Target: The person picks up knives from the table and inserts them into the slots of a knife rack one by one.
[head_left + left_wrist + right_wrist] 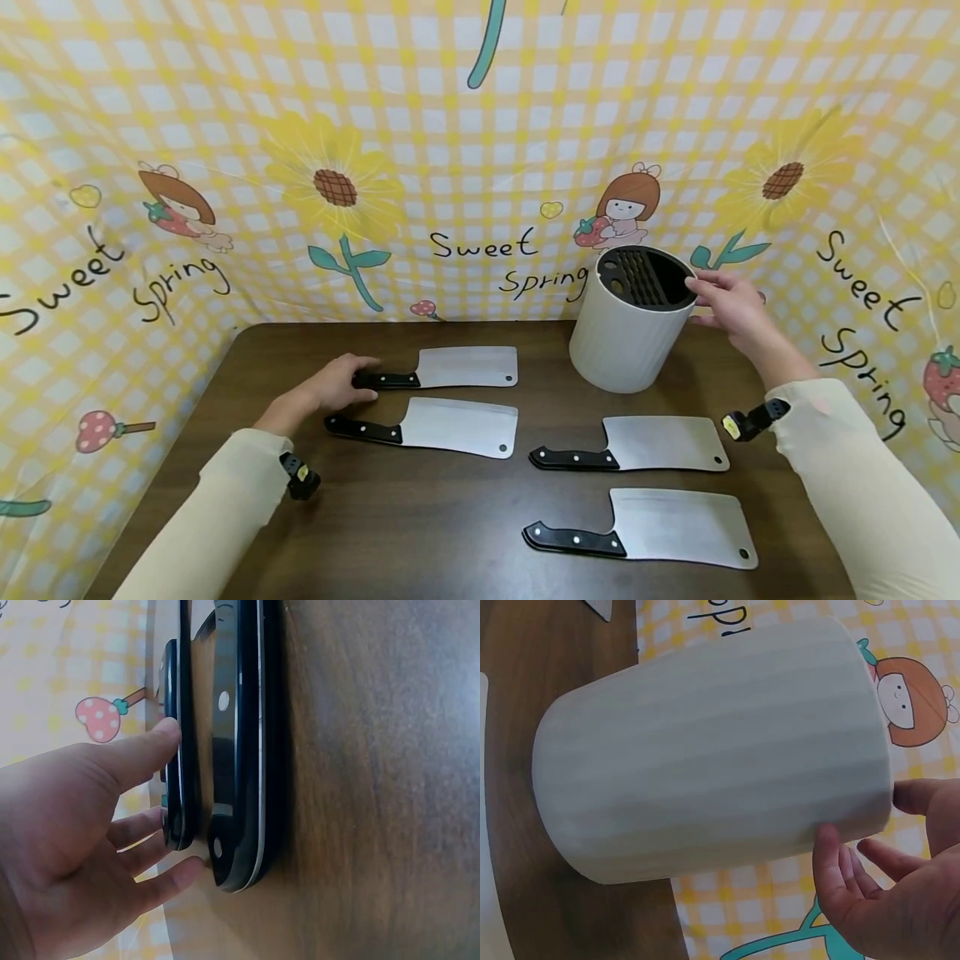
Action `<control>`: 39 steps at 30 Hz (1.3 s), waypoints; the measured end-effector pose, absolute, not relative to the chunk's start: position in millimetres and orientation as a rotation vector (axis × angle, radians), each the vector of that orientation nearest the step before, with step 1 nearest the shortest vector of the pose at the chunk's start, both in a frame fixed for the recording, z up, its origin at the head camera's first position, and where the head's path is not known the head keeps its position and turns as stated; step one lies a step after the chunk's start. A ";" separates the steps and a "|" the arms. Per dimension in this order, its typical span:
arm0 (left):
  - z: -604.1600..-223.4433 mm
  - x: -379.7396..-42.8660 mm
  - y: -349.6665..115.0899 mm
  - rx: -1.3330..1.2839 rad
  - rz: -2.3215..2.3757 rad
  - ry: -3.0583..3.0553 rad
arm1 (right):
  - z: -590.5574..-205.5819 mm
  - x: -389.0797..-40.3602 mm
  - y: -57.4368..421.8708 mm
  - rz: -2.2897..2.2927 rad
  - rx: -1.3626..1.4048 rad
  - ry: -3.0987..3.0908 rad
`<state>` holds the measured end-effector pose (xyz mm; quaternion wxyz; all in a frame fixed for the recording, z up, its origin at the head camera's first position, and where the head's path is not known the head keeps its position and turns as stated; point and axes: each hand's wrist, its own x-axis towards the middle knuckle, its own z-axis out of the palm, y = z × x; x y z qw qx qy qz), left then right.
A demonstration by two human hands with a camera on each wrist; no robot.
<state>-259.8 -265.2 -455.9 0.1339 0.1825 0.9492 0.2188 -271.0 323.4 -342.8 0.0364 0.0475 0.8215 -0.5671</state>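
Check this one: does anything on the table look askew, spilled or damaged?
Nothing stands out. The four cleavers lie flat, handles toward the left, no damage visible. The white knife holder stands with the right hand at its rim; the left hand is at a cleaver handle. No spill shows on the brown table.

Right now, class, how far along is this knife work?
Nothing appears done: no knife shows in the holder. In hand: left hand holds the back-left knife; right hand grips the holder. Remaining: seemingly that knife and three other knives on the table.
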 end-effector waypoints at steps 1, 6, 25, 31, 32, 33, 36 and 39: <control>-457.3 -260.1 -264.6 0.527 0.623 2.755 | -343.8 -271.0 322.8 -1.750 0.161 2.526; -463.2 -261.2 -263.8 0.527 0.590 2.795 | -348.6 -270.3 320.7 -1.798 0.205 2.537; -468.8 -262.8 -272.6 0.537 0.722 2.820 | -355.5 -272.1 317.5 -1.845 0.283 2.538; -454.6 -257.5 -281.8 0.570 0.863 2.822 | -355.2 -271.7 318.7 -1.858 0.268 2.532; -450.8 -256.2 -283.0 0.583 0.898 2.825 | -354.9 -271.6 318.6 -1.861 0.270 2.531; -447.2 -255.4 -284.1 0.592 0.931 2.829 | -354.7 -271.7 318.7 -1.861 0.273 2.530; -435.9 -253.9 -286.0 0.601 1.033 2.844 | -354.1 -271.8 318.2 -1.868 0.277 2.522; -424.4 -252.0 -285.2 0.588 1.159 2.862 | -354.4 -271.7 317.4 -1.868 0.269 2.520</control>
